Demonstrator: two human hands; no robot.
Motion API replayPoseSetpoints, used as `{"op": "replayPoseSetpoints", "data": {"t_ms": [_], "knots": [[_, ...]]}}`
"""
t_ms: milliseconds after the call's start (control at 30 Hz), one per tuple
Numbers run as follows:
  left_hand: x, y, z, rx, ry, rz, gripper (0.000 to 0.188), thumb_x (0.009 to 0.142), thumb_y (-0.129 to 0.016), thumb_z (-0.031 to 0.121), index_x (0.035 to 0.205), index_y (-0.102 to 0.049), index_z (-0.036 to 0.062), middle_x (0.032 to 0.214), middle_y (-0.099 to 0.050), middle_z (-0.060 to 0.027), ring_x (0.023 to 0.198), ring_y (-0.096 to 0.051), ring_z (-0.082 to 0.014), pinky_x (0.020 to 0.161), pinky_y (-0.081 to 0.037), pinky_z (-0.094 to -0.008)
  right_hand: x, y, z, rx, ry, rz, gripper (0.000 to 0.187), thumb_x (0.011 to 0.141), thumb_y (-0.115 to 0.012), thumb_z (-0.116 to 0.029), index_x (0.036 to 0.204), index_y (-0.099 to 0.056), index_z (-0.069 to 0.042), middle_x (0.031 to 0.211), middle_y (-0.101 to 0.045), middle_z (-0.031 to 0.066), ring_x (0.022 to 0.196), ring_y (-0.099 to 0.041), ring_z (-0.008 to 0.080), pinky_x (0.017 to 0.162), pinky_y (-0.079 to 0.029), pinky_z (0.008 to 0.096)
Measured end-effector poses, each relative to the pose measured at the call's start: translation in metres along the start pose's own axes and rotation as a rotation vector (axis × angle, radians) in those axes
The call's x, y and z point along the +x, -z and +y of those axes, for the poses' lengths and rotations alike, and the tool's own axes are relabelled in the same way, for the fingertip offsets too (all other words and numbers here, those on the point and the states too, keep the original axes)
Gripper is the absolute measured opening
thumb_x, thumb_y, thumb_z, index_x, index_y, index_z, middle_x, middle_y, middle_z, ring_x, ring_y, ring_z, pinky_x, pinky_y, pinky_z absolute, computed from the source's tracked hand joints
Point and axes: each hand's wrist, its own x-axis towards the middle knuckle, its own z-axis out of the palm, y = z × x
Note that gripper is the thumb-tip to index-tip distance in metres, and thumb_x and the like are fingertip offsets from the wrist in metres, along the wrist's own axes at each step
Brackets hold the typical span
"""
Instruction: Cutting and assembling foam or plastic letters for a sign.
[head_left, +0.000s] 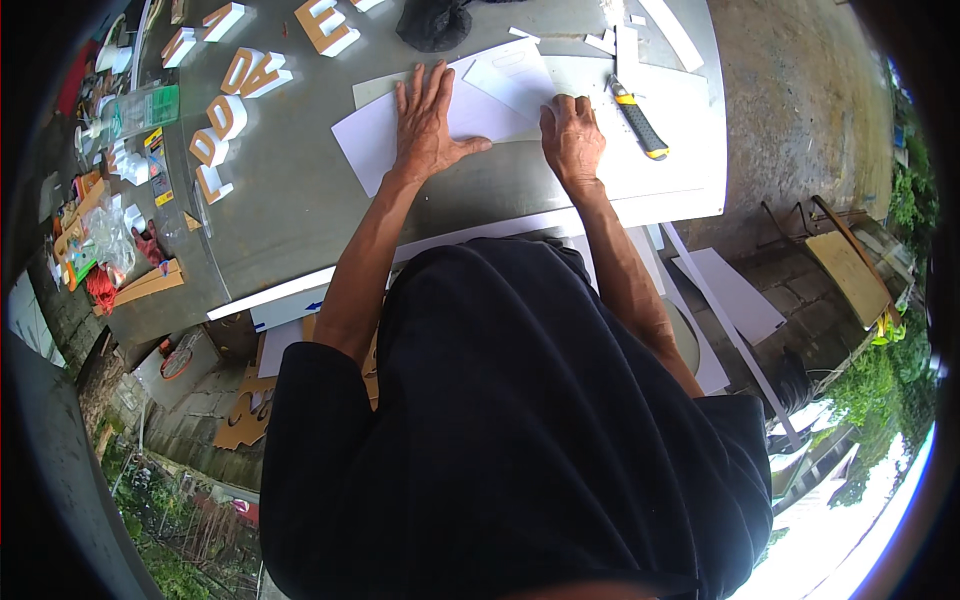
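Observation:
My left hand (430,130) lies flat with its fingers spread, pressing on a white sheet (370,140) that rests at an angle on the metal table. A white strip (500,92) lies across this sheet. At the strip's right end, my right hand (573,145) has its fingers curled and the thumb against the strip; the fingertips are partly hidden. Just right of that hand, on a larger white board (685,150), lies a yellow and black utility knife (638,122), apart from my fingers.
Several block letters (228,117) with brown faces and white sides stand at the table's left. A black cloth or bag (434,24) sits at the far side. White offcuts (627,50) lie beyond the knife. Clutter and a green clear box (150,110) fill the left edge.

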Motion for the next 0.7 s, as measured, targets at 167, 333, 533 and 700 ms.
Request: {"op": "replayPoseSetpoints", "data": {"t_ms": [167, 333, 533, 700], "knots": [[-0.003, 0.001, 0.000, 0.013, 0.000, -0.008, 0.125, 0.056, -0.088, 0.065, 0.152, -0.035, 0.0038, 0.163, -0.027, -0.0132, 0.153, -0.016, -0.0395, 0.123, -0.010, -0.0622, -0.002, 0.009, 0.003, -0.021, 0.239, -0.104, 0.044, 0.083, -0.078, -0.036, 0.109, -0.060, -0.005, 0.103, -0.057, 0.0137, 0.098, -0.064, 0.0301, 0.071, -0.057, 0.0418], [-0.005, 0.007, 0.000, 0.018, -0.008, -0.047, 0.123, 0.055, -0.089, 0.063, 0.151, -0.039, 0.0040, 0.163, -0.026, -0.0140, 0.152, -0.017, -0.0398, 0.122, -0.012, -0.0632, 0.003, 0.013, 0.008, -0.087, 0.124, -0.149, 0.045, 0.081, -0.079, -0.033, 0.107, -0.057, -0.004, 0.103, -0.058, 0.0153, 0.098, -0.064, 0.0316, 0.073, -0.057, 0.0434], [-0.006, 0.011, 0.004, -0.002, 0.019, -0.066, 0.123, 0.053, -0.092, 0.058, 0.150, -0.039, 0.0037, 0.162, -0.026, -0.0132, 0.151, -0.019, -0.0395, 0.122, -0.013, -0.0631, 0.028, 0.022, 0.036, 0.100, -0.148, -0.160, 0.042, 0.082, -0.078, -0.021, 0.108, -0.050, -0.003, 0.101, -0.065, 0.0217, 0.089, -0.067, 0.0404, 0.079, -0.053, 0.0493], [-0.002, 0.011, 0.005, -0.018, 0.035, -0.080, 0.123, 0.054, -0.092, 0.054, 0.152, -0.036, 0.0064, 0.163, -0.026, -0.0129, 0.152, -0.018, -0.0377, 0.124, -0.011, -0.0606, 0.058, 0.041, 0.053, 0.357, -0.333, 0.054, 0.022, 0.086, -0.071, -0.012, 0.100, -0.060, 0.001, 0.086, -0.072, 0.0179, 0.080, -0.072, 0.0333, 0.079, -0.055, 0.0414]]}}
